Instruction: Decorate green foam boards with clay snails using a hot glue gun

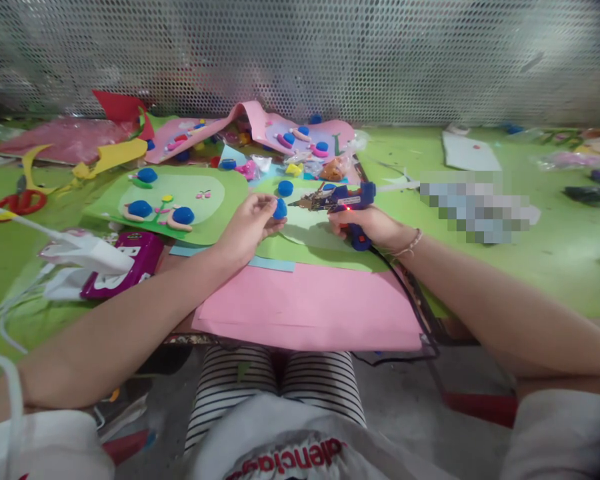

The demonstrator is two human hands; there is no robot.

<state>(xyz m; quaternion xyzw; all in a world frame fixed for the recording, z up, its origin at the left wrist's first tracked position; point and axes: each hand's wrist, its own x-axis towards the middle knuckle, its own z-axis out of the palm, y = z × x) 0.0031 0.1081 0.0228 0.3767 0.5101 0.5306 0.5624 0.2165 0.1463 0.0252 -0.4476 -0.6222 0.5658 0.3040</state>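
Observation:
Pinched in the fingers of my left hand (250,225) is a small blue pom-pom (279,209). My right hand (367,225) is wrapped round the handle of a dark blue glue gun (353,197), whose red light glows. The gun's nozzle points left and ends close to the pom-pom; whether they touch I cannot tell. Beneath both hands lies a green sheet with a paler patch (310,230). Another blue pom-pom (285,187) rests on it just beyond my left fingers. To the left, a green sheet (230,190) bears several blue pom-pom snails.
Pink sheets (305,307) lie at the table's front edge. A purple power strip (145,257) with white plugs and red-handled scissors (17,200) are on the left. Pink decorated sheets (230,127) sit at the back before a perforated metal panel (300,53). The gun's black cord (405,287) hangs off the front.

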